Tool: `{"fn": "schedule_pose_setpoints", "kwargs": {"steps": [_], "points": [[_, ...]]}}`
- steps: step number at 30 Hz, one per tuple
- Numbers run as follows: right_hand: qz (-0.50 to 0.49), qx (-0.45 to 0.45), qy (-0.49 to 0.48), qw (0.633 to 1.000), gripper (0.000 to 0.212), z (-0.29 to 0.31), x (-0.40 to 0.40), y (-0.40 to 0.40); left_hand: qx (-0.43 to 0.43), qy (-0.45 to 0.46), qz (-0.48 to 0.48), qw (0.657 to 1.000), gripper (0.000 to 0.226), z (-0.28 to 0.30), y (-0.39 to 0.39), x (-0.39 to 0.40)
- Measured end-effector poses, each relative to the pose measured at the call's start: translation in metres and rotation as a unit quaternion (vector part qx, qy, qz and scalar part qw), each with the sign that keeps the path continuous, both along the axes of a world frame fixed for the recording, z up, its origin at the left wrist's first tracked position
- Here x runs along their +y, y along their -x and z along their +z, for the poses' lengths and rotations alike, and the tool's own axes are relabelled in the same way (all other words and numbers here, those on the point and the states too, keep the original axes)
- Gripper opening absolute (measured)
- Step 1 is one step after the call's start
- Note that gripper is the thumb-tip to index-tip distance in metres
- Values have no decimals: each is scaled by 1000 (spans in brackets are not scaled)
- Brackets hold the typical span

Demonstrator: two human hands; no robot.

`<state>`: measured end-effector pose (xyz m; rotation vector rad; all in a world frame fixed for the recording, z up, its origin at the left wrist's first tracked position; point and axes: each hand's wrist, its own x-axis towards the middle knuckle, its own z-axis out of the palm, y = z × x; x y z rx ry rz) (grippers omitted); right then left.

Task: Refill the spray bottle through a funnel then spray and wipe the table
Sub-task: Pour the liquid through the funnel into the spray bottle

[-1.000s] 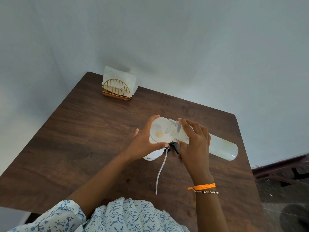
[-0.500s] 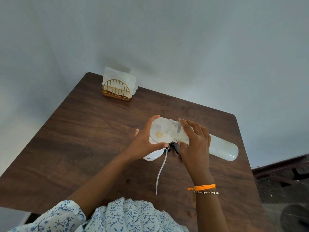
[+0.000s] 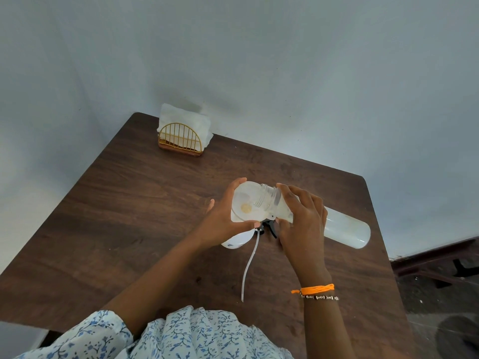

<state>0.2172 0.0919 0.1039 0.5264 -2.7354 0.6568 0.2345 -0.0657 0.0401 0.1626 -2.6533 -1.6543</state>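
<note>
My left hand grips a translucent white funnel by its rim, its wide mouth facing up at me. My right hand holds a long frosted spray bottle near its neck. The bottle is tipped almost level, and its open threaded neck meets the funnel's right side. Beneath my hands, the spray head, white with a black trigger, lies on the dark wooden table. Its thin dip tube trails toward me. I cannot tell whether liquid is flowing.
A gold wire napkin holder with white napkins stands at the table's far left corner, by the wall. Beyond the table's right edge there is floor and a dark wooden frame.
</note>
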Motion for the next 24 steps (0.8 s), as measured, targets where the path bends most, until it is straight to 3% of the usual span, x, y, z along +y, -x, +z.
{"fn": "schedule_pose_setpoints", "kwargs": {"steps": [24], "points": [[3, 9, 6, 1000, 57, 3, -2, -1, 4, -11, -4, 1000, 89, 6, -3, 0]]}}
